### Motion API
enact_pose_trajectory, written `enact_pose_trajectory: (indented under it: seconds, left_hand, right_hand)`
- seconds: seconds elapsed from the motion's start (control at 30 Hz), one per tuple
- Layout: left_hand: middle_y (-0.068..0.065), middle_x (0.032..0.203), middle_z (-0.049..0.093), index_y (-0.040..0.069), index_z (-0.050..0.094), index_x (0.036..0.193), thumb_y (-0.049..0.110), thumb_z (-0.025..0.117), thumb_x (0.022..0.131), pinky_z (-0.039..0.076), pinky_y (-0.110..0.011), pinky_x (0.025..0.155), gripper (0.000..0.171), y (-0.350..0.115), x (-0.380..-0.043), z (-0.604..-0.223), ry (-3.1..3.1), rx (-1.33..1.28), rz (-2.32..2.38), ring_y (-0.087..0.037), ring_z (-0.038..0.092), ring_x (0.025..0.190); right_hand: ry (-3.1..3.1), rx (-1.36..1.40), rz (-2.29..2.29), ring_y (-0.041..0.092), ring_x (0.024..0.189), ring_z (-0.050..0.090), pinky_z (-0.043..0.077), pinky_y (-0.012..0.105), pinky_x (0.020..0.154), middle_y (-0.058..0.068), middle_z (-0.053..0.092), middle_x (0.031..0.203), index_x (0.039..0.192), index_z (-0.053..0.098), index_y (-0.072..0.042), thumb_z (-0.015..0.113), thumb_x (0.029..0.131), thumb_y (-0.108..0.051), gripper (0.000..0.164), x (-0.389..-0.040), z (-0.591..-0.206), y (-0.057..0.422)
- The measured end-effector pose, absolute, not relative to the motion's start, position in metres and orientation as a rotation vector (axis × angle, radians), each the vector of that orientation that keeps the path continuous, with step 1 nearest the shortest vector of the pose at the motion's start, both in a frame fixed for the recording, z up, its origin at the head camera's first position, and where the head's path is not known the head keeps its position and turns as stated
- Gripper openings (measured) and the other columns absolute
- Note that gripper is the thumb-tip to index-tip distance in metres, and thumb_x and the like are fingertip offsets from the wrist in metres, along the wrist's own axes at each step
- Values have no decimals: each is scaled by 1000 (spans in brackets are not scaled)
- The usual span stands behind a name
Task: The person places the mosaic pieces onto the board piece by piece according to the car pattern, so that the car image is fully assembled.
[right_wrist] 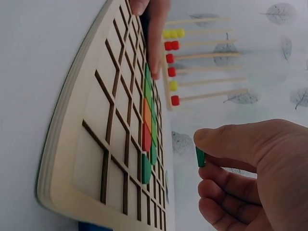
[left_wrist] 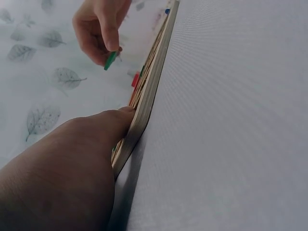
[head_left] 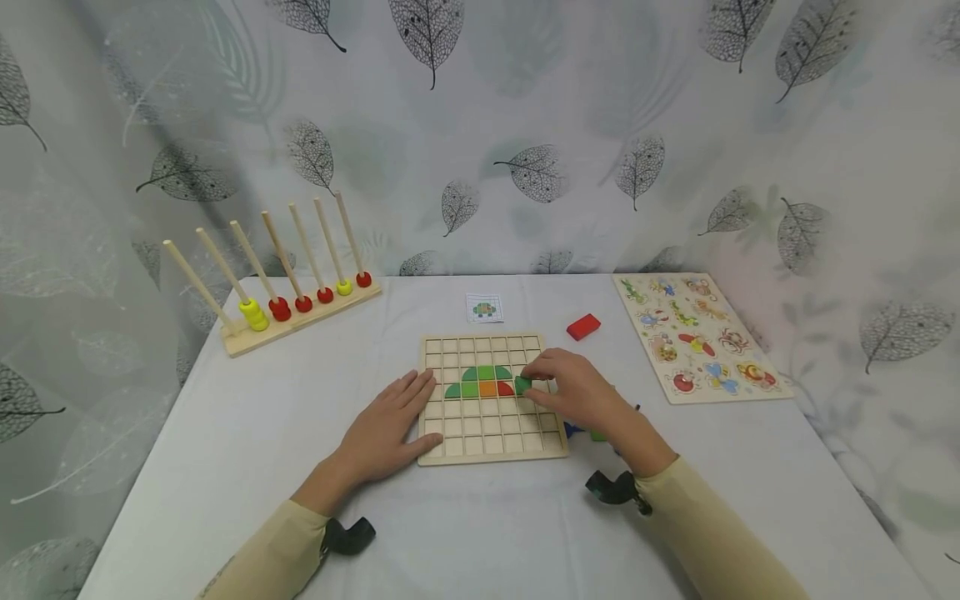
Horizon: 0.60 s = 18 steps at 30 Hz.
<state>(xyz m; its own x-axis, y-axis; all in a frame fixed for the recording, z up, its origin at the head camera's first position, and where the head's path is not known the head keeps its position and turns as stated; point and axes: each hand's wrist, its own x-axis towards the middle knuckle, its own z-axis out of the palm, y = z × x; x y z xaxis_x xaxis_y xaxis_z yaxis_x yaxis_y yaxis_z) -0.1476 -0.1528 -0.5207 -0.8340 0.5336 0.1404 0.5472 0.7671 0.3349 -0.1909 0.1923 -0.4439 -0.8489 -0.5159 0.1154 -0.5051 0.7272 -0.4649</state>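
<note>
Now pinched above the board: a green tile

Between thumb and finger of my right hand I hold the tile in a narrow grip, over the board's right side and clear of the wood. Set in the board are three green tiles in a far row and, nearer, two more green tiles, an orange tile, a red tile and, just right of that, another green tile. My left hand lies flat, fingertips at the board's left edge, thumb on its rim toward the near left corner. Off the board's right edge, a blue piece and a green piece lie partly hidden by my right forearm. Past its far edge sits a card, close to the far edge of the table; a red block lies off the board's far right corner. A bead rack stands at the table's far left corner, an animal board by the far right.
</note>
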Motion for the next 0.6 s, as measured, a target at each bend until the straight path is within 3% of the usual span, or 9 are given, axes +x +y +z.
enact_pose_trajectory:
  seconds: [0.6]
  left_hand:
    - [-9, 177, 28, 3, 34, 170, 61, 62, 103, 23, -49, 131, 93, -154, -148, -519, -2909, -895, -611, -31, 21, 164]
  right_hand:
    - [2850, -926, -803, 22, 102, 69, 61, 37, 91, -2, 72, 109, 114, 82, -11, 88, 94, -16, 22, -189, -445, 167]
